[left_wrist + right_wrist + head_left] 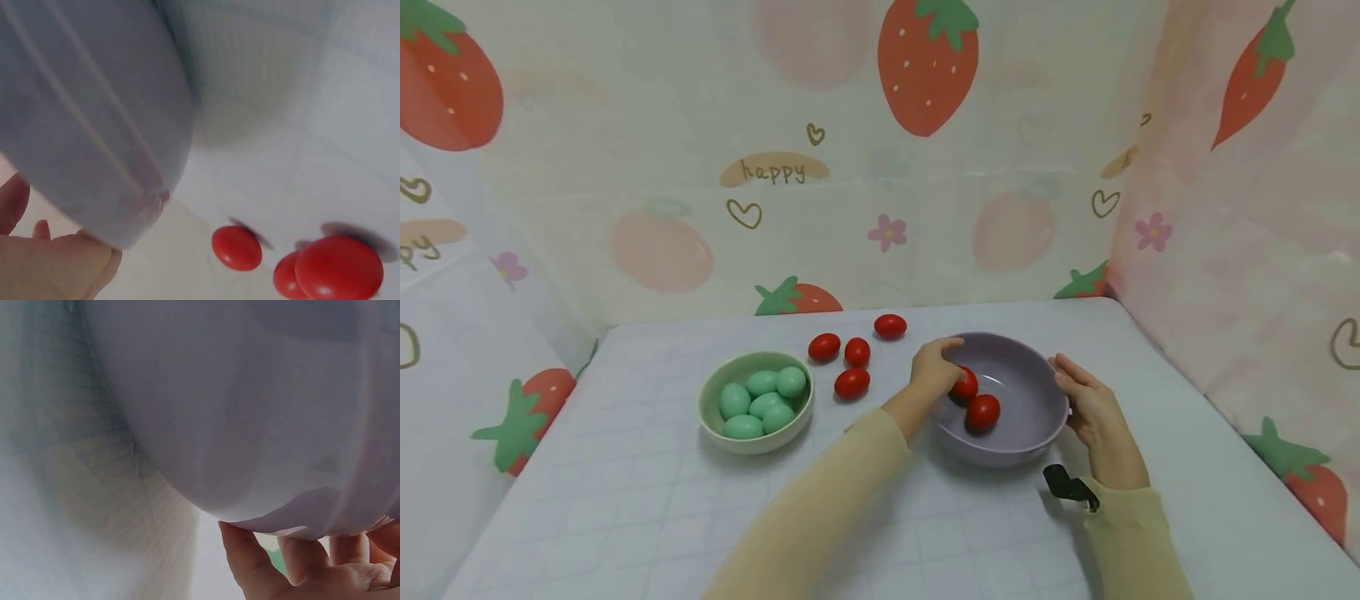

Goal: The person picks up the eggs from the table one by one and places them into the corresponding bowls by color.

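Note:
A mauve bowl (1022,375) stands at the right of the table, with a glossy red egg (982,414) inside. Another red egg (967,385) lies beside it, partly behind my left hand (934,373). That hand reaches over the bowl's left rim, fingers spread, its thumb side next to the egg; whether it touches is hidden. My right hand (1097,417) rests against the bowl's right outer wall. In the right wrist view its fingertips (240,550) touch the wall. The left wrist view shows the bowl's outside (94,119) with the left hand (56,265) at its rim.
Left of the bowl, several red eggs (852,384) lie loose on the white table (647,500). A pale green bowl (707,421) holds several mint-green eggs (767,406). A black strap piece (1070,487) sticks out by my right sleeve. Strawberry-print sheets (880,192) surround the table's back and sides.

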`<state>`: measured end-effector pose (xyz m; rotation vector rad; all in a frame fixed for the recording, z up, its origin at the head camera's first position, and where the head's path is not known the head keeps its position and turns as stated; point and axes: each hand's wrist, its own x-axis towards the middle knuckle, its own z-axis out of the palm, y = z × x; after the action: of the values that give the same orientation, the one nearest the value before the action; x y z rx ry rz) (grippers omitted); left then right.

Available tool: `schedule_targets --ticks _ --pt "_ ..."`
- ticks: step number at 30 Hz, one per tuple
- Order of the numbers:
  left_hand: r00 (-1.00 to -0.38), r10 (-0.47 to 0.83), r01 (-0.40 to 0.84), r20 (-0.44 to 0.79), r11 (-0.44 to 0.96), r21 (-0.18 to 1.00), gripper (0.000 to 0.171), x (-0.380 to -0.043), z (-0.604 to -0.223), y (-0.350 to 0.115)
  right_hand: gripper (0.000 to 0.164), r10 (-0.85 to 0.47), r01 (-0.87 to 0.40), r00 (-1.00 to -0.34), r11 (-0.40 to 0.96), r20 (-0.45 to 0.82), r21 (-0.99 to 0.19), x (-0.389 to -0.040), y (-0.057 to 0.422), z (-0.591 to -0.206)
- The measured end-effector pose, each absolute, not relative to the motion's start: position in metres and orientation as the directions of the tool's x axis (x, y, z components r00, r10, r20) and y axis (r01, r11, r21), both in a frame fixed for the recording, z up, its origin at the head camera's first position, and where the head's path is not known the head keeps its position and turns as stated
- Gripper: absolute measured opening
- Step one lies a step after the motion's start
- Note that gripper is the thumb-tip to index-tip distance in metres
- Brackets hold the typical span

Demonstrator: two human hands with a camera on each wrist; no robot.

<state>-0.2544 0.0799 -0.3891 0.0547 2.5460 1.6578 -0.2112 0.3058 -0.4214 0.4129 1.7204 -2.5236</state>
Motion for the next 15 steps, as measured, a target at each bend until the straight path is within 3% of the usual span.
schedule_targets --ticks 7,15 --pt "-0.994 0.084 0.088 0.063 0.330 0.940 0.044 -0.242 -0.388 0.045 0.043 0.094 0.185 -0.967 -0.371 -0.235 -0.910 -0.212 0.307 -0.421" --pt "-0.995 0.056 0.091 0.077 0.335 0.938 0.042 -0.232 -0.392 0.013 0.041 0.085 0.213 -0.958 -0.420 -0.272 -0.882 -0.211 0.306 -0.420"
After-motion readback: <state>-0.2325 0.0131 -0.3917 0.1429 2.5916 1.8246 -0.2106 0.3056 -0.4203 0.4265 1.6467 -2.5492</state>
